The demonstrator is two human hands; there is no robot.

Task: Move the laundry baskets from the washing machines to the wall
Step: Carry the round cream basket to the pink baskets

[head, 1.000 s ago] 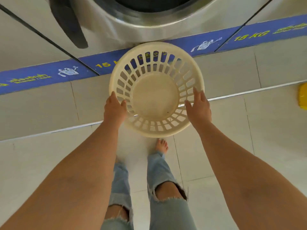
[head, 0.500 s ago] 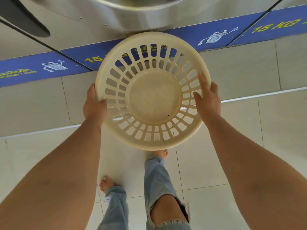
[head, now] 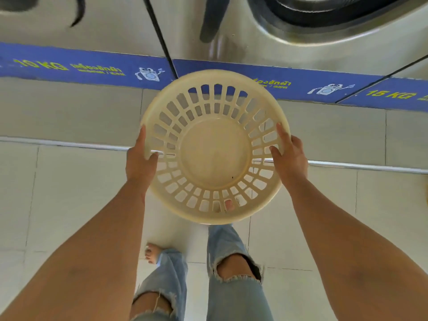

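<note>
While I carry the round cream-coloured plastic laundry basket with slotted sides (head: 214, 147), it hangs clear of the pale tiled floor (head: 69, 193) at the centre of the frame, its empty bottom facing the camera. My left hand (head: 140, 158) is clamped on the basket's left rim, thumb hooked inside and fingers on the outer wall; my right hand (head: 289, 154) is clamped on the right rim in the same manner. Across the upper part of the frame runs the blue floor strip with yellow weight lettering (head: 92, 66), and above it stand the stainless-steel washing machines (head: 254, 42), with one drum door at upper right. The basket lies just below that strip in the frame, so I judge it lifted but barely carried away from the machines. At the lower centre, my legs in torn light-blue jeans (head: 231, 274) stand with one bare foot (head: 151, 252) on the tiles. No wall is in view as a destination, and no other basket can be identified, so how many are left I cannot tell. By my estimate the pickup of this basket is done; the carry and the set-down by the wall remain.
</note>
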